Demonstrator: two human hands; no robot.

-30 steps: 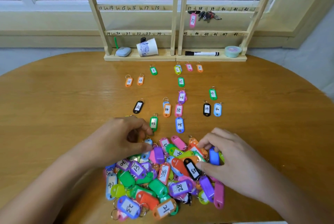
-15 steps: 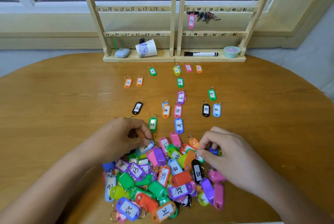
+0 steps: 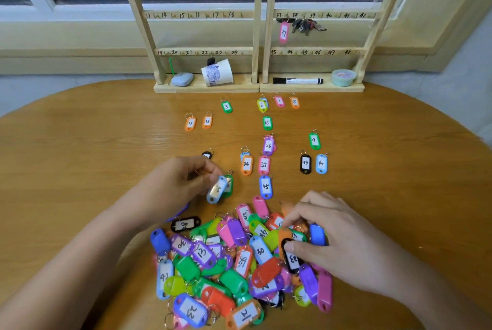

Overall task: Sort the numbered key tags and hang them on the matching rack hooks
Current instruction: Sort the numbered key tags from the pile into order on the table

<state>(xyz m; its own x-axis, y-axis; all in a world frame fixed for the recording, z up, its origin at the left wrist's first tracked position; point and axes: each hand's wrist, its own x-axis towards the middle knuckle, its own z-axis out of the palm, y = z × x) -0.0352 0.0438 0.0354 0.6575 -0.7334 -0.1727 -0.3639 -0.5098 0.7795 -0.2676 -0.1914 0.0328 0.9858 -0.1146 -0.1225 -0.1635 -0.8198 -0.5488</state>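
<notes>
At the 6 o'clock side of the desk (image 3: 80,159), a loose pile of key tags (image 3: 234,271) in many colours is heaped, some lying face up with handwritten numbers. At 11 o'clock from the pile, a light blue tag (image 3: 217,189) is held clear of the heap by the left hand (image 3: 181,186), pinched at its ring end between thumb and curled fingers; its number is blurred. A green tag (image 3: 229,183) is partly hidden behind it.

At 3 o'clock of the pile the right hand (image 3: 335,244) is laid on the tags. Its thumb is rested on black tag 33 (image 3: 292,261) and its bent forefinger is set by an orange tag (image 3: 284,235). Whether anything is actually gripped cannot be told.

Towards 12 o'clock, single tags are laid out apart in rows: tag 45 (image 3: 265,186), tag 34 (image 3: 246,164) beside tag 35 (image 3: 263,164), and tag 39 (image 3: 305,163) beside tag 40 (image 3: 321,163) further to 3 o'clock. Beyond them lie tag 26 (image 3: 268,145), tag 29 (image 3: 314,140), tag 16 (image 3: 267,123), tag 11 (image 3: 190,123) and tag 12 (image 3: 207,121).

At the 12 o'clock edge the wooden rack (image 3: 257,37) is stood, its rails numbered by hand. Pink tag 37 (image 3: 283,32) is hung below the mark 37, with a bunch of keys (image 3: 306,25) just beside it at 3 o'clock. On the rack's base a tilted paper cup (image 3: 218,73), a black marker (image 3: 297,81) and a pale green tub (image 3: 343,77) are seen.
</notes>
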